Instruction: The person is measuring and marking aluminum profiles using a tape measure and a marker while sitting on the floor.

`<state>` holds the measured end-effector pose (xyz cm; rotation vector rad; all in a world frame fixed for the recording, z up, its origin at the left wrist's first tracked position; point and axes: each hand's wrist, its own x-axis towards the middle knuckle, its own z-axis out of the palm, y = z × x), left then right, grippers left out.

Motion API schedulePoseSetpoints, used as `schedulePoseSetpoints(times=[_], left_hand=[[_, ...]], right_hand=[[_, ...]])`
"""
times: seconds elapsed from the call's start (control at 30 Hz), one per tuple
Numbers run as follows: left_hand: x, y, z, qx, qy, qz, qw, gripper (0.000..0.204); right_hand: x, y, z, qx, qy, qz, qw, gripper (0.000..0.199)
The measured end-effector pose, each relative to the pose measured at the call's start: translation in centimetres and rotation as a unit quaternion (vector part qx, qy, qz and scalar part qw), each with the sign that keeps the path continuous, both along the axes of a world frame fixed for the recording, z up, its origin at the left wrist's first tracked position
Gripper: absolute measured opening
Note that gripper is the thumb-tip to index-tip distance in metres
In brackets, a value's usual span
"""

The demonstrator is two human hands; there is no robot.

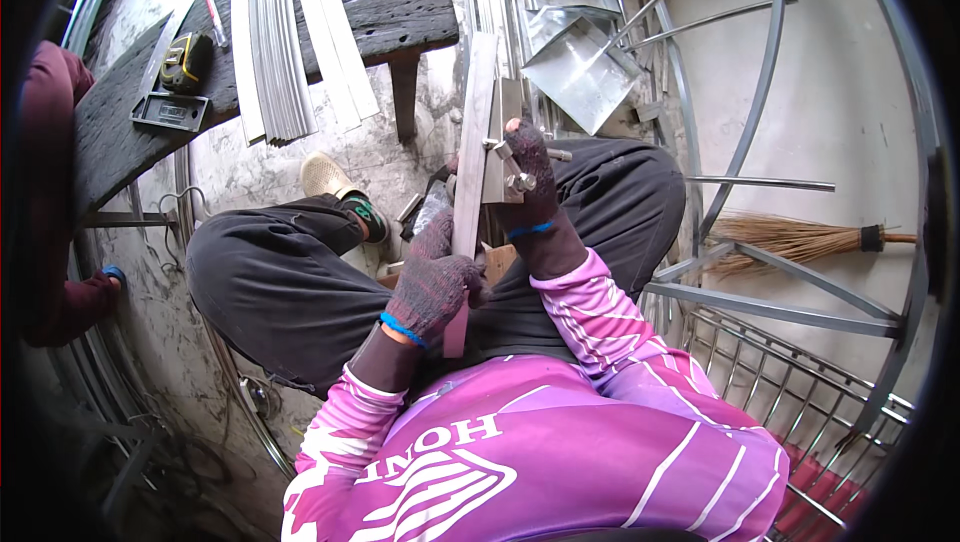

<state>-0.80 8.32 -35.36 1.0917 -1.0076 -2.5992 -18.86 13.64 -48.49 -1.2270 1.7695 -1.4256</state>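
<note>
In the head view, the left hand [435,277] is closed round the lower part of a flat metal strip [474,142], which stands lengthwise above the lap, its near end pointing at the pink shirt [600,422]. The right hand [532,172] lies against a bolted metal fixture [497,185] beside the strip, thumb tip bare; its other fingers are partly hidden, so I cannot tell how firmly it is closed.

If the left grip loosened, the strip could slide or twist against the fixture. Its edges look thin enough to catch the glove, and a push toward the body could drive the near end into the shirt. A thumb so close to the strip might be pinched.

Ahead, a dark wooden table [425,14] carries more metal strips [270,52], a tape measure [184,62] and a pen [216,19]. Bent sheet-metal pieces [580,62] lie beyond the right knee. A metal rod [765,183] points toward that knee and would obstruct a sideways swing; a straw broom [800,240] lies further right.
</note>
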Motion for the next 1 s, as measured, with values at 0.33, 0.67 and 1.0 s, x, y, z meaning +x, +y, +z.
schedulePoseSetpoints(times=[0.33,0.67,1.0], left_hand=[[-0.6,2.5,-1.8,-0.318,-0.055,0.015,0.947,0.035],[0.5,2.9,-4.5,-0.332,-0.078,0.031,0.939,0.033],[0.8,3.5,-4.6,-0.295,-0.079,0.016,0.952,0.033]], right_hand=[[-2.8,-3.7,4.7,-0.143,0.403,-0.058,0.902,0.045],[2.6,-2.0,3.3,-0.216,0.282,-0.042,0.934,0.028],[-4.3,-7.3,3.9,-0.149,0.290,-0.044,0.944,0.037]])
